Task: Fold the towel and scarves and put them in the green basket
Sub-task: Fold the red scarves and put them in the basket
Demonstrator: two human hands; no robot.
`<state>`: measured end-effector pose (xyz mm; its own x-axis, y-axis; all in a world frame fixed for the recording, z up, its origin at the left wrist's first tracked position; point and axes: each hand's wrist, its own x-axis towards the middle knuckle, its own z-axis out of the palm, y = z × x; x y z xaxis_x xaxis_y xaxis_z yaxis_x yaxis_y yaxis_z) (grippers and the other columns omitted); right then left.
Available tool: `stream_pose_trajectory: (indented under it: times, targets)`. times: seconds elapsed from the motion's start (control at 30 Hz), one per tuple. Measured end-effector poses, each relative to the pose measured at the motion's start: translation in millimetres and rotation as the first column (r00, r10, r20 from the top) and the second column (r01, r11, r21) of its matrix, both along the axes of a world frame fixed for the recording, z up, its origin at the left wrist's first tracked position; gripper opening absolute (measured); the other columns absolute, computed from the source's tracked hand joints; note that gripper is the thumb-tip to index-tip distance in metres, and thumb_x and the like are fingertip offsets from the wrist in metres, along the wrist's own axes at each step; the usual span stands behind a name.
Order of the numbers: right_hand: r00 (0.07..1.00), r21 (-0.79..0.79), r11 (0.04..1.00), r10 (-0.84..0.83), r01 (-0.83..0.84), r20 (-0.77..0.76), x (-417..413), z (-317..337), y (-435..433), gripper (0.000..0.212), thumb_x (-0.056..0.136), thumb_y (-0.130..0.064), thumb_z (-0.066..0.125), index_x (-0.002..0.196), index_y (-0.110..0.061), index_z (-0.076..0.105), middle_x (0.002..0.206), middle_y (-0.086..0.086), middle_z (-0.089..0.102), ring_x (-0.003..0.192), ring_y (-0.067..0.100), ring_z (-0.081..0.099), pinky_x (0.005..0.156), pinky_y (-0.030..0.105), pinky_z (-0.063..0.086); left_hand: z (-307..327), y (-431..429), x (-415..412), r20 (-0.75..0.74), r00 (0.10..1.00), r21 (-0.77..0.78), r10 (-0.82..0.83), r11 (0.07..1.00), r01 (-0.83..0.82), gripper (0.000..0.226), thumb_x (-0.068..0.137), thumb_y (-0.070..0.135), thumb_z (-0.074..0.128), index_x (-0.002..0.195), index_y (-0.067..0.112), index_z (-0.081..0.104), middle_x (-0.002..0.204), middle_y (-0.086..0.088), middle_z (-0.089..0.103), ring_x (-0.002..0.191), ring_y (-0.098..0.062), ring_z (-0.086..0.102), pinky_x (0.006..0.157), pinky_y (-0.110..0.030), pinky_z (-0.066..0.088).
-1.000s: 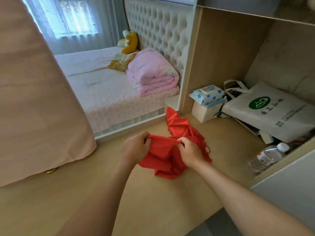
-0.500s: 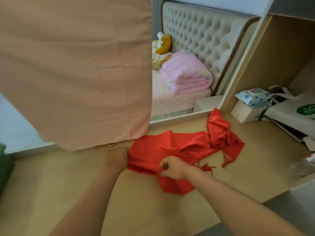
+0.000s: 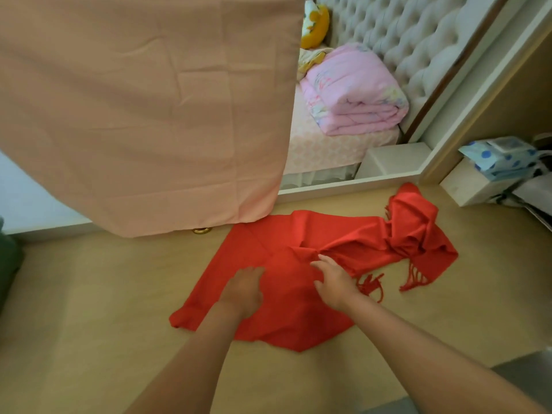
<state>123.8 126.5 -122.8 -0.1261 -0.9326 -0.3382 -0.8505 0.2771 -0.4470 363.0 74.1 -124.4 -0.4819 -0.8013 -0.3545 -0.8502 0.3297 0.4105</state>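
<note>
A red scarf (image 3: pixel 286 321) with fringed ends lies spread on the wooden surface, its near part flattened and its far right part still bunched up. My left hand (image 3: pixel 243 289) rests flat on the near left of the scarf, fingers apart. On the scarf's middle lies my right hand (image 3: pixel 334 279), fingers spread, beside a crease in the cloth. A dark green edge (image 3: pixel 7 264) shows at the far left; I cannot tell whether it is the basket.
A pink curtain (image 3: pixel 143 115) hangs over the back left. Behind the ledge is a bed with a folded pink quilt (image 3: pixel 355 94). At the right stand a small box (image 3: pixel 469 183) and a blue-dotted pack (image 3: pixel 498 156).
The scarf was bunched between both hands; it now lies spread out to the left. Both hands have let go and press flat on it. The view swung left.
</note>
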Motion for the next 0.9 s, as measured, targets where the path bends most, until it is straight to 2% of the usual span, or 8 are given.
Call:
stream_pose_trajectory:
  times: [0.13, 0.23, 0.3, 0.4, 0.5, 0.63, 0.77, 0.9]
  targets:
    - [1.000, 0.020, 1.000, -0.017, 0.016, 0.020, -8.1, -11.1, -31.6, 0.077, 0.093, -0.018, 0.060, 0.157, -0.026, 0.018, 0.167, -0.002, 0.001, 0.144, 0.026, 0.034, 0.113, 0.037, 0.035, -10.4, -12.8, -36.8, -0.075, 0.997, 0.029, 0.015, 0.999, -0.013, 0.064, 0.093, 0.015, 0.054, 0.151, 0.012, 0.029, 0.152, -0.011, 0.037, 0.140, -0.027, 0.034, 0.116, -0.030, 0.021]
    - [0.999, 0.114, 0.993, 0.001, -0.006, 0.050, -14.2, -23.1, -52.9, 0.084, 0.094, -0.023, 0.060, 0.159, -0.029, 0.006, 0.162, 0.004, 0.018, 0.141, 0.029, 0.038, 0.112, 0.038, 0.035, -15.4, -25.4, -60.7, -0.137, 0.990, -0.012, 0.031, 0.999, -0.032, 0.067, 0.093, 0.016, 0.056, 0.153, 0.012, 0.026, 0.154, -0.008, 0.034, 0.142, -0.023, 0.031, 0.116, -0.026, 0.018]
    - [0.999, 0.149, 0.988, 0.037, -0.040, 0.018, -17.4, -30.6, -62.5, 0.069, 0.094, -0.022, 0.059, 0.155, -0.024, 0.027, 0.149, 0.008, 0.041, 0.135, 0.029, 0.045, 0.110, 0.035, 0.037, -15.4, -33.3, -72.8, -0.176, 0.984, -0.022, 0.027, 0.999, -0.032, 0.071, 0.091, 0.015, 0.058, 0.153, 0.011, 0.025, 0.155, -0.007, 0.033, 0.144, -0.022, 0.028, 0.117, -0.025, 0.016]
    - [0.996, 0.076, 0.993, 0.090, -0.091, 0.009, -16.5, -35.1, -71.6, 0.032, 0.092, -0.020, 0.055, 0.122, -0.024, 0.067, 0.119, 0.006, 0.059, 0.116, 0.027, 0.058, 0.099, 0.033, 0.045, -14.9, -42.0, -80.5, -0.252, 0.968, -0.010, 0.019, 1.000, -0.023, 0.081, 0.086, 0.013, 0.066, 0.154, 0.013, 0.021, 0.158, -0.006, 0.028, 0.147, -0.020, 0.025, 0.119, -0.024, 0.016]
    - [0.980, -0.058, 0.998, 0.037, -0.026, 0.194, -5.9, -19.9, -78.9, 0.022, 0.092, -0.018, 0.055, 0.108, -0.023, 0.070, 0.107, 0.001, 0.060, 0.104, 0.019, 0.059, 0.095, 0.031, 0.044, -8.2, -44.8, -77.9, -0.339, 0.935, 0.059, 0.105, 0.994, -0.091, 0.085, 0.083, 0.014, 0.071, 0.154, 0.015, 0.025, 0.153, -0.002, 0.038, 0.140, -0.015, 0.037, 0.112, -0.016, 0.024]
    - [0.939, -0.129, 0.991, 0.012, 0.034, 0.344, 9.6, 7.2, -84.8, 0.012, 0.088, -0.022, 0.062, 0.097, -0.029, 0.066, 0.096, -0.008, 0.067, 0.092, 0.012, 0.061, 0.087, 0.030, 0.047, 8.9, -49.0, -58.7, -0.428, 0.893, -0.081, 0.141, 0.978, -0.194, 0.038, 0.083, 0.000, 0.060, 0.118, 0.013, 0.064, 0.104, -0.007, 0.065, 0.099, -0.024, 0.059, 0.092, -0.031, 0.044]
    - [0.985, 0.076, 0.986, 0.139, -0.146, 0.098, 25.2, 20.8, -77.4, 0.043, 0.078, -0.038, 0.067, 0.120, -0.033, 0.061, 0.110, -0.007, 0.069, 0.103, 0.017, 0.063, 0.088, 0.030, 0.050, 27.3, -52.2, -16.9, -0.494, 0.836, -0.145, 0.239, 0.925, -0.351, 0.029, 0.075, -0.005, 0.049, 0.094, 0.011, 0.064, 0.091, -0.007, 0.055, 0.089, -0.025, 0.053, 0.080, -0.025, 0.036]
    - [0.989, 0.060, 0.987, 0.144, -0.146, 0.033, 66.8, 30.0, -70.2, 0.016, 0.093, -0.026, 0.056, 0.103, -0.024, 0.069, 0.104, 0.000, 0.072, 0.102, 0.026, 0.066, 0.082, 0.030, 0.048, 42.6, -49.7, 48.7, -0.476, 0.802, -0.104, 0.362, 0.882, -0.460, 0.025, 0.074, -0.008, 0.049, 0.090, 0.008, 0.061, 0.093, -0.012, 0.058, 0.094, -0.032, 0.055, 0.080, -0.028, 0.036]
